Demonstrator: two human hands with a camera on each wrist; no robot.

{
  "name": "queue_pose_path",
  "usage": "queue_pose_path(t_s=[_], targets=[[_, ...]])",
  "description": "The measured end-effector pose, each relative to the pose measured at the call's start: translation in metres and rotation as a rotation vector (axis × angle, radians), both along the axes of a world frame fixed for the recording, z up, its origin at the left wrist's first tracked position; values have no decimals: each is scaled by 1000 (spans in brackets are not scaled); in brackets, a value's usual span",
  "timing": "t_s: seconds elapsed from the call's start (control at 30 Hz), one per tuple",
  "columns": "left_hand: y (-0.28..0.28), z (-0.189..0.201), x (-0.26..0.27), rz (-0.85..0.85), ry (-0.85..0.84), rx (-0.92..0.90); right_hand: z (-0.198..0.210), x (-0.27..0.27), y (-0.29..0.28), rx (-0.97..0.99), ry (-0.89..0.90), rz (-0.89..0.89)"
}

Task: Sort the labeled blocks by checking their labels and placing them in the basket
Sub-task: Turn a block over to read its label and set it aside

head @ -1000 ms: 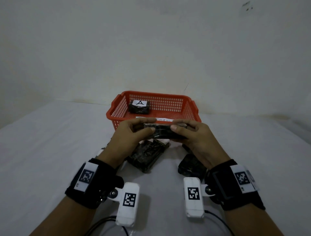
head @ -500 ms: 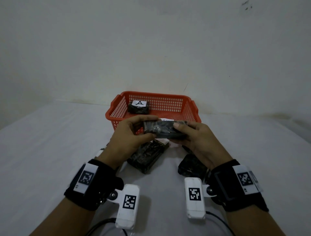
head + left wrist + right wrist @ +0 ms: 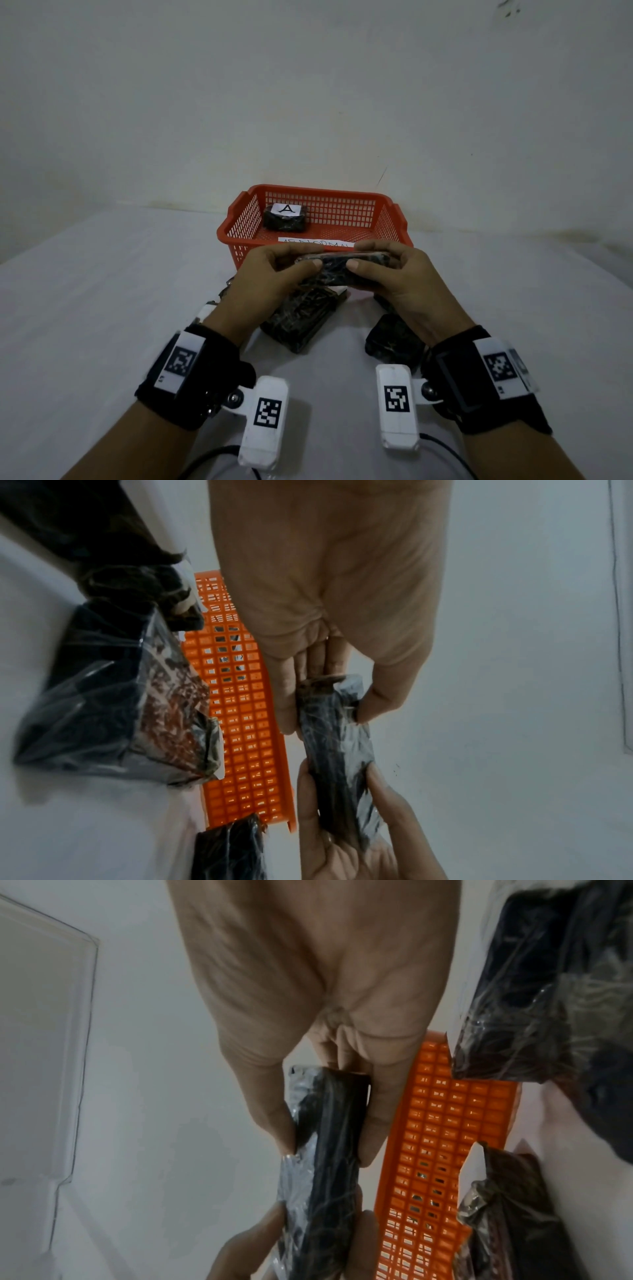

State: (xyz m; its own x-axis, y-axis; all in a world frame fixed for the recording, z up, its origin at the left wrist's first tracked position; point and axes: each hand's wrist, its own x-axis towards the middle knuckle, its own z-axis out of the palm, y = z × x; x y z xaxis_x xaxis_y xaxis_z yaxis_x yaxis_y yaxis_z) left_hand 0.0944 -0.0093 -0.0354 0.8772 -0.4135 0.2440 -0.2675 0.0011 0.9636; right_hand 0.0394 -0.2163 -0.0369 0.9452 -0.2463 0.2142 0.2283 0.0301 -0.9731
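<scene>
A dark, plastic-wrapped block (image 3: 342,270) is held edge-on at the centre of the head view, just in front of the near rim of an orange basket (image 3: 239,236), pinched at one end by the left hand (image 3: 270,274) and at the other by the right hand (image 3: 394,274), thumbs on the near face and fingers curled over the far one. Whatever label the block carries cannot be seen in any view; the wrist views show only glossy wrap and the gripping fingers (image 3: 287,696). Inside the basket, at the rear left, sits another block (image 3: 285,219) whose white label reads "A". A white strip of paper (image 3: 315,242) on the basket's near side bears writing, half hidden by the hands and not legible. Below the hands, a larger wrapped block (image 3: 301,318) lies on the table (image 3: 102,291), its top end covered by the held block; a smaller one (image 3: 392,339) lies at lower right of centre, partly behind the right wrist, and another dark packet (image 3: 221,296) peeks out beside the left hand, too hidden to make out. Black wristbands (image 3: 191,373) with white coded tags and white camera units (image 3: 265,428) fill the bottom of the frame, with cables cut off by the edge. The table is white; a plain pale wall (image 3: 308,85) rises behind, with faint marks at upper right.
</scene>
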Motion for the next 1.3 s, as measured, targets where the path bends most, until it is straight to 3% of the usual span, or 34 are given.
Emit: queue_pose_path(t_s=[0.2,0.5,0.9,1.3], targets=[[1,1,3,-24,79,-45,-1,-2,-3,-49,-34,-18],[3,1,5,-14,-55,56,9,-4,-1,36,-100,-2],[2,-2,6,71,-197,32,14,-8,4,172,14,16],[-1,1,0,24,-142,-52,13,-9,4,169,-31,-42]])
